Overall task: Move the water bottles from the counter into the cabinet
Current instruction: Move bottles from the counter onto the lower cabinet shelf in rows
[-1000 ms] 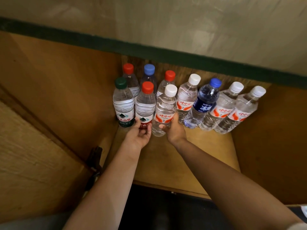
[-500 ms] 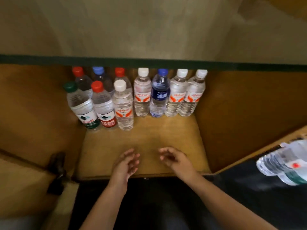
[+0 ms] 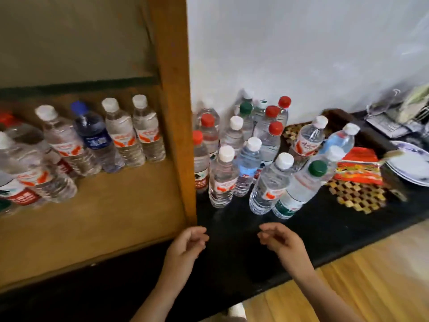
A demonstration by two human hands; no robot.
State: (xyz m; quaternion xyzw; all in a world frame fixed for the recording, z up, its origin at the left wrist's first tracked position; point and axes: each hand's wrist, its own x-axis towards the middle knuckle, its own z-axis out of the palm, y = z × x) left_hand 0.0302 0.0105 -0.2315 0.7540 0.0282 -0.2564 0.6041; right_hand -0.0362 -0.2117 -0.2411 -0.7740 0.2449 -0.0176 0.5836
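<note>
Several water bottles stand on the black counter right of the wooden cabinet; nearest are a white-capped bottle, another white-capped bottle and a green-capped bottle. More bottles stand in rows inside the cabinet on its shelf, among them a blue bottle. My left hand hovers empty at the cabinet's front corner, fingers loosely curled and apart. My right hand hovers empty over the counter in front of the bottles, fingers apart.
A patterned mat, a red-orange packet, stacked plates and clutter lie on the right of the counter. The cabinet's side panel separates shelf from counter. Wooden floor shows at lower right.
Both hands let go of bottles on the shelf and pulled back out. My view swung right, bringing the counter bottles into sight, and both hands now hover near the counter.
</note>
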